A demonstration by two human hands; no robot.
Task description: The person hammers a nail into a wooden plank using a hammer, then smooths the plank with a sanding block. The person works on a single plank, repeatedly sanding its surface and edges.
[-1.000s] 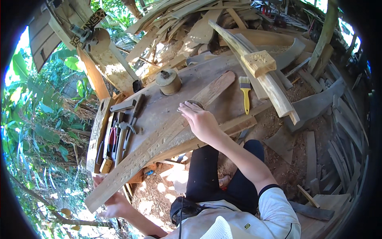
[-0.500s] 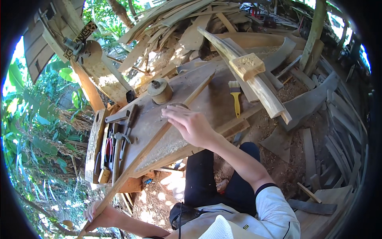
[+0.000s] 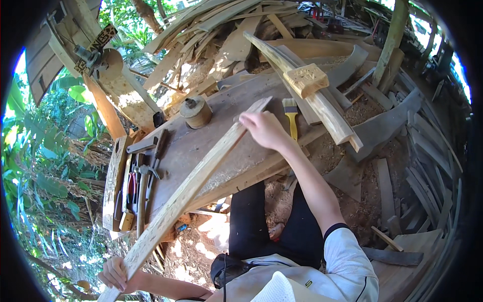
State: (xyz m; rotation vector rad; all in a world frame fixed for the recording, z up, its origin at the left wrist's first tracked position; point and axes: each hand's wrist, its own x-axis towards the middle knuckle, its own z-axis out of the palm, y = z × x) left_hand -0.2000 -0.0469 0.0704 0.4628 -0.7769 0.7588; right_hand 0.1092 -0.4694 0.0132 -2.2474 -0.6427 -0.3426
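Observation:
A long, narrow wooden plank (image 3: 196, 173) slants across the bench from lower left to upper middle, its pale broad face turned up. My left hand (image 3: 118, 275) is closed around its near end, beyond the bench's edge. Near the far end, my right hand (image 3: 262, 130) grips the plank at its edge, fingers curled over it; part of the grip is hidden. The far tip pokes out past my right fingers. A paintbrush with a yellow handle (image 3: 291, 121) lies just right of that hand. To its left stands a round wooden pot (image 3: 195, 111) with a dark knob.
Beneath the plank is the wooden bench (image 3: 176, 138). A hammer (image 3: 144, 183), red-handled pliers (image 3: 132, 185) and other tools lie at its left end. A carved wooden block (image 3: 306, 79) rests on a long beam (image 3: 334, 121) at the right. Boards are piled behind (image 3: 201, 30).
The plank has turned from its narrow edge to its broad face. My right hand has slid up and right along it to the far end. My left hand keeps hold.

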